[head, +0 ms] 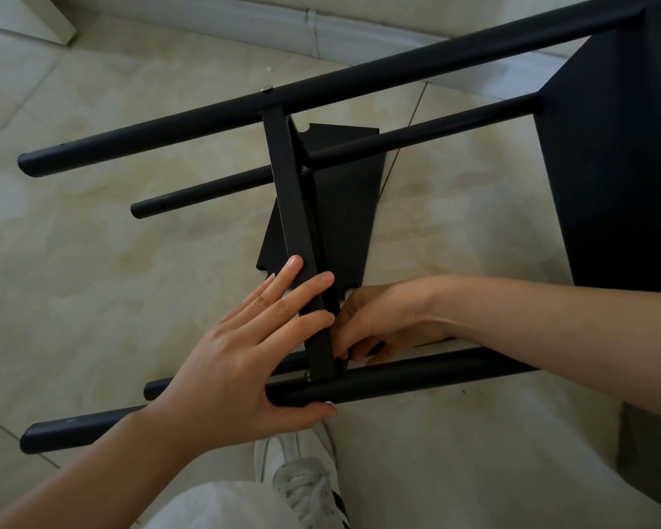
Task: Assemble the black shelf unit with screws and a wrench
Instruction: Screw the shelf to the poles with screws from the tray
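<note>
The black shelf unit [359, 76] lies on its side on the tiled floor, its round legs running left to right. A black middle shelf panel [294, 200] stands on edge between the legs, with screw heads showing at its far end. My left hand [241, 349] lies across the panel's near end with straight fingers pressing on it, thumb under the near leg [416, 374]. My right hand [378, 322] reaches in from the right, fingers curled at the joint of panel and leg; what they pinch is hidden. The end panel [619, 154] stands at the right.
A loose black shelf plate [344, 208] lies flat on the floor under the frame. My white shoe [302, 479] stands just below the near leg. A white baseboard [321, 32] runs along the wall at the back, with a white furniture corner [46, 17] at top left.
</note>
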